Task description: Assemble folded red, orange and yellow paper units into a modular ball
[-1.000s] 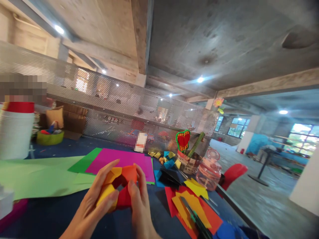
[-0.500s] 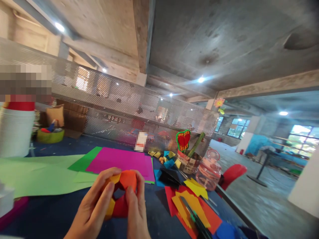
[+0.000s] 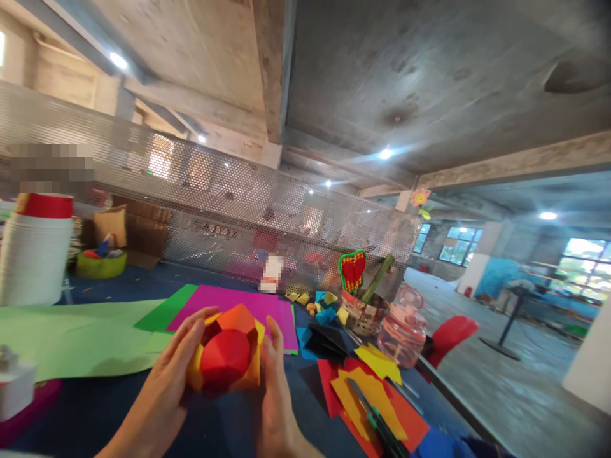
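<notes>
A folded paper ball [image 3: 226,353] of red, orange and yellow panels is held between both my hands above the dark blue table [image 3: 95,413]. My left hand [image 3: 165,388] cups its left side, fingers curled along the yellow edge. My right hand [image 3: 277,397] presses against its right side with the fingers upright. A red face of the ball points toward me.
Magenta [image 3: 238,302] and green paper sheets [image 3: 71,334] lie behind the ball. Red and yellow cut sheets with scissors [image 3: 370,404] lie to the right, beside a pink glass jar [image 3: 401,327] and a woven basket [image 3: 363,312]. A stack of white cups [image 3: 35,254] stands at left. A perforated metal screen [image 3: 214,216] backs the table.
The paper ball has been turned in my hands, so a red face now points at me. My left thumb came off the front and both hands now hold the sides.
</notes>
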Tool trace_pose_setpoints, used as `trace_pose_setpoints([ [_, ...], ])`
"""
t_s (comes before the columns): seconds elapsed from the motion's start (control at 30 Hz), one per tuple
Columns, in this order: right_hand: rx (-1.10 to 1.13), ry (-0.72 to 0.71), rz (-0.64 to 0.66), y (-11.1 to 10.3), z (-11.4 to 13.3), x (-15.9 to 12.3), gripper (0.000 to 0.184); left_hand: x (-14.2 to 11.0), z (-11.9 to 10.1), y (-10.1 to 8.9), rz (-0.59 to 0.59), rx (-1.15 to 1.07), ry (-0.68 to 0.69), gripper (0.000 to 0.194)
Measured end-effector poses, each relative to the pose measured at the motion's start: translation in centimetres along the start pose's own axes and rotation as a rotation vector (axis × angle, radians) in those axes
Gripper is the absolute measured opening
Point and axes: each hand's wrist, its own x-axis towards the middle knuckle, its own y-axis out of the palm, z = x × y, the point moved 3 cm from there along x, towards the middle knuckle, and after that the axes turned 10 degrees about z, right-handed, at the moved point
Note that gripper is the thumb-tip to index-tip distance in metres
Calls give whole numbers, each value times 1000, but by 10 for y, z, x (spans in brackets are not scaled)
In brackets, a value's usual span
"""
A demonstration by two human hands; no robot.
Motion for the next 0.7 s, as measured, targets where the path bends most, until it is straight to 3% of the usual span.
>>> trace_pose_setpoints([
  [0.1, 177, 47, 85, 5, -4, -2, 96, 0, 4, -1, 14, -82, -50, 50],
  [0.17, 178, 20, 115, 10, -1, -3, 99, 0, 7, -3, 20, -86, -54, 49],
  [0.43, -74, -11, 13, 6, 9, 6, 75, 4, 7, -9, -70, 11, -150, 56],
  [0.53, -196, -32, 11, 4, 10, 8, 79, 0, 10, -5, -13, -41, -219, 54],
  [0.7, -301, -21, 53, 11, 13, 3, 84, -4, 9, 6, 81, 59, -228, 72],
])
